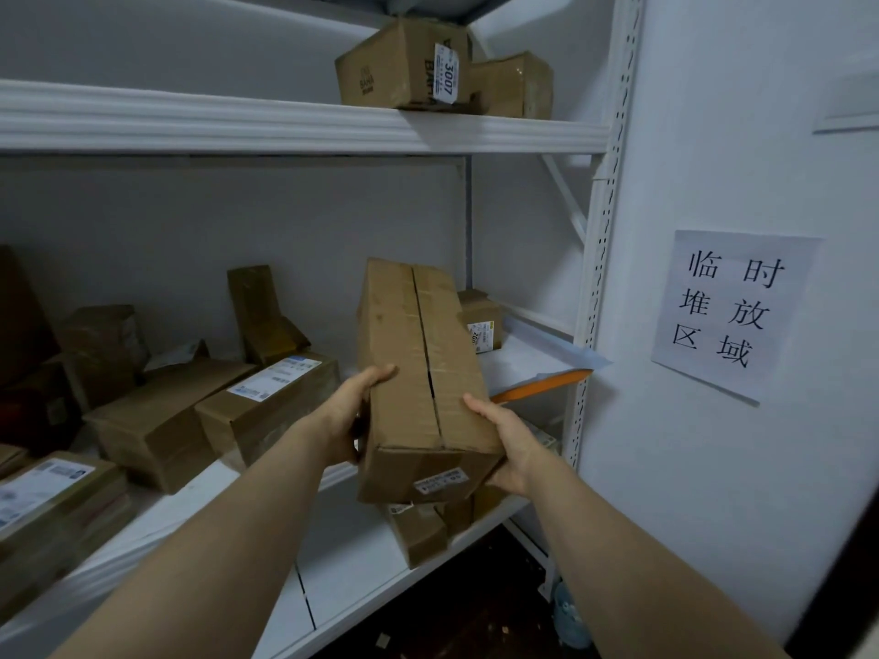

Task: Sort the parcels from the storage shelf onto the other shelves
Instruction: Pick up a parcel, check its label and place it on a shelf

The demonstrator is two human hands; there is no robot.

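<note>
Holding a long cardboard parcel [418, 373] clear of the storage shelf [285, 130], I see my left hand [354, 411] gripping its left side and my right hand [509, 439] gripping its right side, each thumb hooked over the top face. The parcel is tilted, seam upward. Left of the parcel, labelled boxes [266, 401] lie on the middle board. Just behind it stands a small box [483, 321]; above it, two boxes [404, 69]. Right of it, a paper sign [732, 311] hangs on the wall.

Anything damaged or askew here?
The box held between left hand and right hand has its top seam gaping, a dark slit along it. On the shelf behind, a narrow box leans tilted.
</note>
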